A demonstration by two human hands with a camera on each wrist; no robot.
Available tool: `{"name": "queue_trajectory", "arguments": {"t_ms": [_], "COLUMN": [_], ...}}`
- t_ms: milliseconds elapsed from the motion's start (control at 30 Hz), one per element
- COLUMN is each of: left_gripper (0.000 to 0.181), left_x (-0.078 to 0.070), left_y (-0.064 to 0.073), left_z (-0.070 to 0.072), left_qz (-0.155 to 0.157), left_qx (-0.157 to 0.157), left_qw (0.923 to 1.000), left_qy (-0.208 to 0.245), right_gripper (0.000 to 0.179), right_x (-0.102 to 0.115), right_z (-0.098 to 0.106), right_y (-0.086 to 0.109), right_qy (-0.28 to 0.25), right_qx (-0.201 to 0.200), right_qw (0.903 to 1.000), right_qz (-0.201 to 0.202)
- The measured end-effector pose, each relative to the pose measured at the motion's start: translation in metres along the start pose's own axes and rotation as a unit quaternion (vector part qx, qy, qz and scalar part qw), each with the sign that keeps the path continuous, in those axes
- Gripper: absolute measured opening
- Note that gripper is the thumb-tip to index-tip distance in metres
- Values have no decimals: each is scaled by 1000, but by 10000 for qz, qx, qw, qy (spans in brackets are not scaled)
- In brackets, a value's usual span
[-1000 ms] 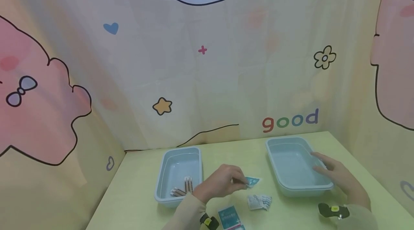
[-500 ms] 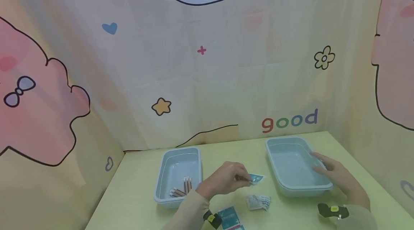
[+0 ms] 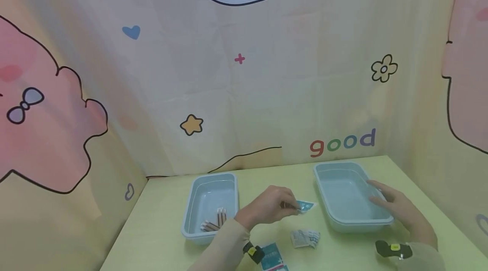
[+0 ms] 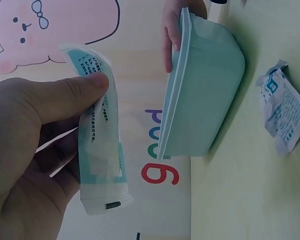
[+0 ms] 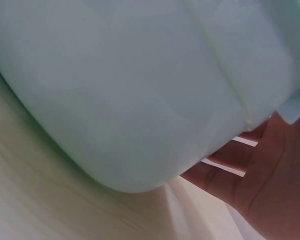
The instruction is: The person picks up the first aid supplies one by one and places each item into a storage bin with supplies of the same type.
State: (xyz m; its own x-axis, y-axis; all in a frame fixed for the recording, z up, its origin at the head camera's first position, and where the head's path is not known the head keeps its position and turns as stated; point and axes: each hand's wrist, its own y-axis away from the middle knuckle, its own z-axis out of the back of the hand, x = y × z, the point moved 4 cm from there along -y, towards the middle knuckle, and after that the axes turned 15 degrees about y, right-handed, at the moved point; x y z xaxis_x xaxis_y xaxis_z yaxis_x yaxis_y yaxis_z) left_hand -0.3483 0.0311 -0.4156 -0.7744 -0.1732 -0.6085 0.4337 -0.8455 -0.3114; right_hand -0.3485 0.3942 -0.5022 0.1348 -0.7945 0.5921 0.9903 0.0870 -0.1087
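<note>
In the head view my left hand (image 3: 271, 205) pinches a small flat sachet (image 3: 306, 206) above the table, left of the right tub. Up close in the left wrist view, the sachet (image 4: 101, 135) is clear and teal with dark print, pressed under the thumb. My right hand (image 3: 400, 207) is at the right side of a pale blue plastic tub (image 3: 345, 221) and grips its rim, with a thumb and finger over the edge. In the right wrist view the other fingers (image 5: 225, 175) lie along the tub's outer wall. The tub's inside shows nothing in it.
A second pale blue tub (image 3: 189, 207) on the left holds several brown-and-white sticks (image 3: 222, 217). A crumpled white printed wrapper (image 3: 305, 238) lies between the tubs. A teal box (image 3: 272, 256) is partly cut off at the front. A printed curtain (image 3: 244, 101) stands behind the table.
My left hand has moved a little right and up with the sachet, nearer the right tub. The right hand stays at that tub's rim.
</note>
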Motion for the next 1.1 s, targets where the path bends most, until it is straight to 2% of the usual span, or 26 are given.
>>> {"name": "queue_trajectory", "arguments": {"t_ms": [367,533,867,1100], "left_gripper": [12,12,13,12], "left_x": [-3,-2,1,4], "left_y": [-13,-15,-19,-23], "left_z": [-2,-4,-5,-6], "left_qz": [27,-47,80,28], "left_qx": [37,30,36,17], "left_qw": [10000,9999,9999,10000], "left_qy": [-77,-147,-111,-74], "right_gripper": [67,67,69,67], "right_x": [0,-1,-2,-1], "right_z": [0,0,-2,0], "right_y": [3,4,4,4], "right_qy": [-60,-60,-155,-185], "right_qx": [106,95,195,91], "right_qw": [9999,9999,9993,9997], "right_qz": [-100,-117,-267,-158]}}
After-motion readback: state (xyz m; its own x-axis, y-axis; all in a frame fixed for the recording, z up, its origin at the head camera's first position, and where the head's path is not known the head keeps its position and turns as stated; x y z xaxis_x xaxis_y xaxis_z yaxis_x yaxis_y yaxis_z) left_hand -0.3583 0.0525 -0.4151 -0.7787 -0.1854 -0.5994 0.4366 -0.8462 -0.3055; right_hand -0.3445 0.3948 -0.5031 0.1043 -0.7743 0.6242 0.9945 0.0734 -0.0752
